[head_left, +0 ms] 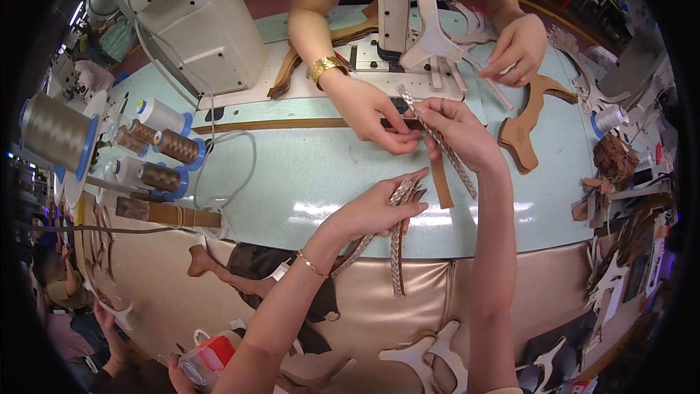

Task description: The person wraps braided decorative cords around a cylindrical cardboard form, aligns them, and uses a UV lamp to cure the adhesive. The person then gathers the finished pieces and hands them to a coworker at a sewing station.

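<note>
My left hand (383, 208) is closed around several braided beige-and-brown straps (397, 263), whose ends hang past the table's near edge. Something small and dark shows at its fingertips, too small to name. My right hand (467, 133) pinches another braided strap (456, 157) near its upper end; it slants down over the table. A flat tan strip (441, 184) lies just below that hand. Across the table, a co-worker's hand with a gold bracelet (373, 115) is beside my right fingers, and I cannot tell whether they touch the same strap. The co-worker's other hand (519, 51) is farther right.
A sewing machine post (394, 18) stands beyond the pale green table (292, 190). Thread spools (58, 135) are at the left. Brown leather pieces (521, 128) lie at the right. Cut white pieces (426, 357) and dark leather (251, 263) rest on the near gold-coloured surface.
</note>
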`<action>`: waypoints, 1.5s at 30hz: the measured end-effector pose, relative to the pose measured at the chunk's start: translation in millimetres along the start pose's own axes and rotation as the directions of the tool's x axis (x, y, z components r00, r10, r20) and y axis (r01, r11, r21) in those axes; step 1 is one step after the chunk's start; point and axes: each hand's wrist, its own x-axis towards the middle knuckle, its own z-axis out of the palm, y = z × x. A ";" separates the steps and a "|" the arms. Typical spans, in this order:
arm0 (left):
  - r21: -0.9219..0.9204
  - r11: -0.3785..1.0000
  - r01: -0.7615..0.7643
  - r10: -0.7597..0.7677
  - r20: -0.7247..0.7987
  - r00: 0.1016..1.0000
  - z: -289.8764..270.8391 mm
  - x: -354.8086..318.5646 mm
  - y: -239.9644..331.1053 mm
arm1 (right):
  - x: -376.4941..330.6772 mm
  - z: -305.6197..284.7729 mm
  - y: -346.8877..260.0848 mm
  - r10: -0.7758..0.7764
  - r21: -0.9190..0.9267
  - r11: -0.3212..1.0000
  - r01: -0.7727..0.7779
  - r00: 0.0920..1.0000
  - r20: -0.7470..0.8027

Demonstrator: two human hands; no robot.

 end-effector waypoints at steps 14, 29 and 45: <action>-0.071 0.997 -0.026 0.028 0.023 0.999 -1.9 3.0 -0.4 | 29.8 25.0 -32.2 -0.202 0.003 0.979 0.202 0.979 -0.007; -0.076 0.996 -0.052 0.054 0.025 0.998 -3.2 7.1 -7.0 | 52.3 56.5 -48.9 -0.356 0.025 0.934 0.358 0.933 -0.040; -0.086 0.994 -0.069 0.070 0.005 0.998 -1.8 2.7 -1.7 | 109.2 67.2 -81.3 -0.187 0.449 0.892 0.046 0.944 0.274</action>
